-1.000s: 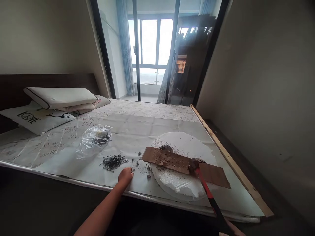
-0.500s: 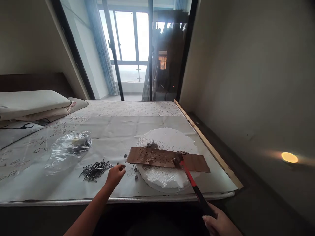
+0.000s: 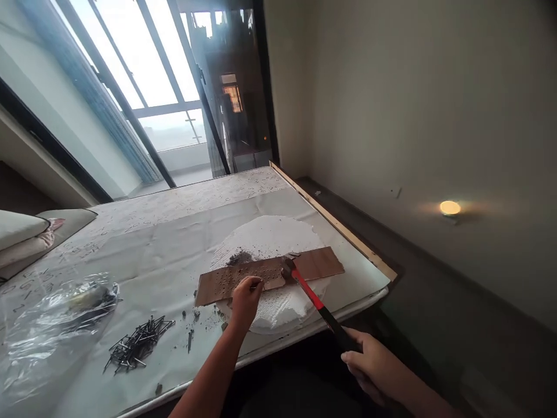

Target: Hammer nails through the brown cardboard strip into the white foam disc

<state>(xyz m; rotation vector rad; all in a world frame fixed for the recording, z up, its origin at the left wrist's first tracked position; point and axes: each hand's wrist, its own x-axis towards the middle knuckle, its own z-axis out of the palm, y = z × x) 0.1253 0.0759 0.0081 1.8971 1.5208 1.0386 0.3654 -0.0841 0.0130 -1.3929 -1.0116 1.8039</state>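
Observation:
My right hand (image 3: 365,360) is wrapped round the black grip of a claw hammer (image 3: 310,289) with a red shaft. The hammer's head rests on a narrow brown wooden board (image 3: 319,264). Many small holes mark the board's left and middle part. My left hand (image 3: 246,297) is over the board's near edge, thumb and fingers pinched together; whatever is in them is too small to make out. Under the board lies a round white foam slab (image 3: 278,229), crumbled at its near side. A pile of nails (image 3: 138,343) lies to the left, with a couple of loose nails (image 3: 190,341) nearer my forearm.
A clear plastic bag (image 3: 65,310) with dark contents lies at the left. Grey crumbs (image 3: 240,258) are scattered on and beside the foam. The pale sheet (image 3: 174,249) covers a mattress, bordered by a wooden rail (image 3: 335,220) on the right. A lit lamp (image 3: 449,208) is on the wall.
My left hand has moved right, from beside the nail pile to over the board. The view has turned right and tilted. The hammer head stays at about the same spot on the board.

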